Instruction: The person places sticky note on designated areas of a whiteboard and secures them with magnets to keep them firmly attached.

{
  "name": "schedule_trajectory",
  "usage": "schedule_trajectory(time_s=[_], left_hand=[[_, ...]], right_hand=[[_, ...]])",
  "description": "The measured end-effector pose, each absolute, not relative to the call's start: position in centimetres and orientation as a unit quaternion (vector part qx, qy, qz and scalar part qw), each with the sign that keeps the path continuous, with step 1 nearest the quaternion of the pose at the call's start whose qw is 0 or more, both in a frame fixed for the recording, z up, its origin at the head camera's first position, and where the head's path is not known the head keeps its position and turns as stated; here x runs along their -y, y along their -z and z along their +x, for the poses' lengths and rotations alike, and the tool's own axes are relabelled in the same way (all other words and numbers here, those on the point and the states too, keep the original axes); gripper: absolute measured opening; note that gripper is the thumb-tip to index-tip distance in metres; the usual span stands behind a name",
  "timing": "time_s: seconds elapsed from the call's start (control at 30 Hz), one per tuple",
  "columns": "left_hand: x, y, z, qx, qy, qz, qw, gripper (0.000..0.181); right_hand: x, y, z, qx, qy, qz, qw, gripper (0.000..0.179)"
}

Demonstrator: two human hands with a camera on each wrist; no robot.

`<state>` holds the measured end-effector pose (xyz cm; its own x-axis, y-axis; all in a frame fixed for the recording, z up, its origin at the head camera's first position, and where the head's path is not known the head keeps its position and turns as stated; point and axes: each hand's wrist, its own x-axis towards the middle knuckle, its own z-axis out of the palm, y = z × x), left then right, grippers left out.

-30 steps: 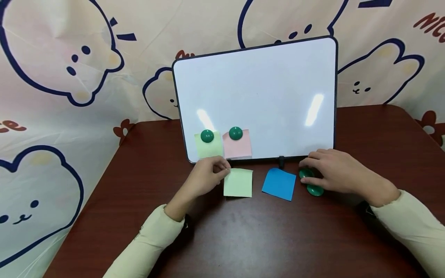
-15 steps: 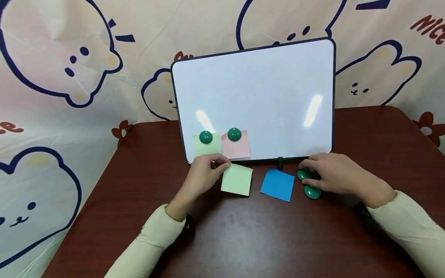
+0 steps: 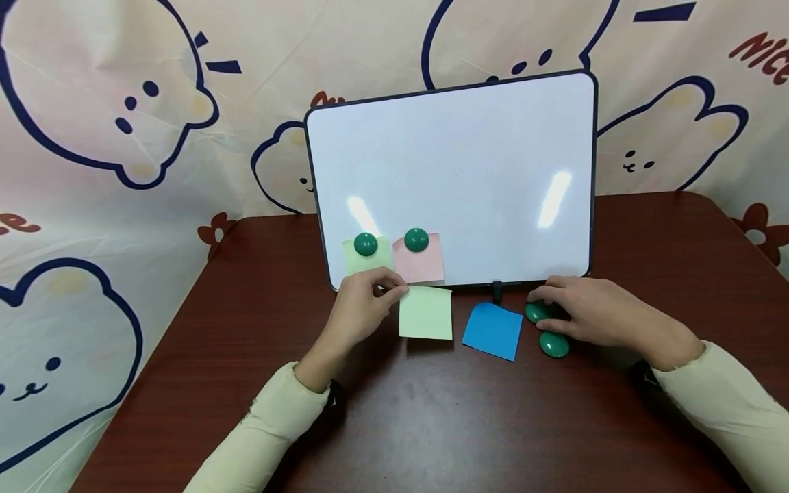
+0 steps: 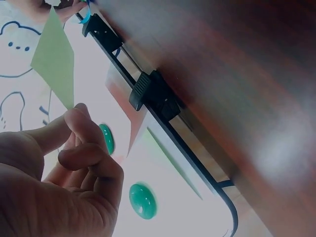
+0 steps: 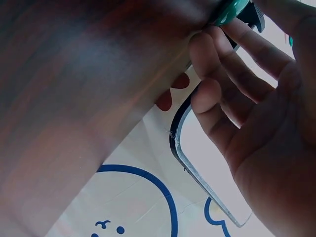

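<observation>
My left hand [image 3: 364, 301] pinches a light green sticky note [image 3: 426, 313] at its upper left corner, between thumb and index finger. The note hangs raised, its shadow showing below it on the table; the left wrist view shows it tilted off the fingertips. My right hand [image 3: 592, 311] has thumb and fingers around a round green magnet [image 3: 536, 313], partly covered by them. A second green magnet [image 3: 554, 345] lies just in front, near the thumb. Between the hands a blue sticky note [image 3: 492, 332] lies on the table.
A whiteboard [image 3: 493, 171] stands behind the hands on black clip feet [image 4: 155, 94]. At its lower left, green magnets pin a light green note [image 3: 356, 263] and a pink note [image 3: 428, 266]. A patterned cloth [image 3: 271, 61] hangs behind the brown table [image 3: 431, 424].
The light green note has risen off the table in my left hand, swinging slightly as it lifts. My right hand stays at the magnets, with little change.
</observation>
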<state>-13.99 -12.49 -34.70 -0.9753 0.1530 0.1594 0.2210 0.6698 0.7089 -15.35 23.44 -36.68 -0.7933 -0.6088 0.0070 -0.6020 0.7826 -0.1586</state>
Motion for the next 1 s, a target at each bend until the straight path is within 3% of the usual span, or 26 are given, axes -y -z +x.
schedule_trajectory(time_s=[0.3,0.73,1.0], left_hand=[[11.8,34.8,-13.8,0.923,0.358,-0.113,0.087,0.006],[11.5,34.9,-14.3,0.915,0.378,-0.114,0.086,0.006],[10.8,35.1,-15.0,0.908,0.387,-0.115,0.108,0.006]], right_hand=[[-23.5,36.5,-15.4,-0.944,0.072,-0.322,0.017,0.038],[-23.6,36.5,-15.4,-0.941,0.068,-0.331,-0.023,0.036],[-23.3,36.7,-15.2,-0.940,0.064,-0.335,-0.016,0.036]])
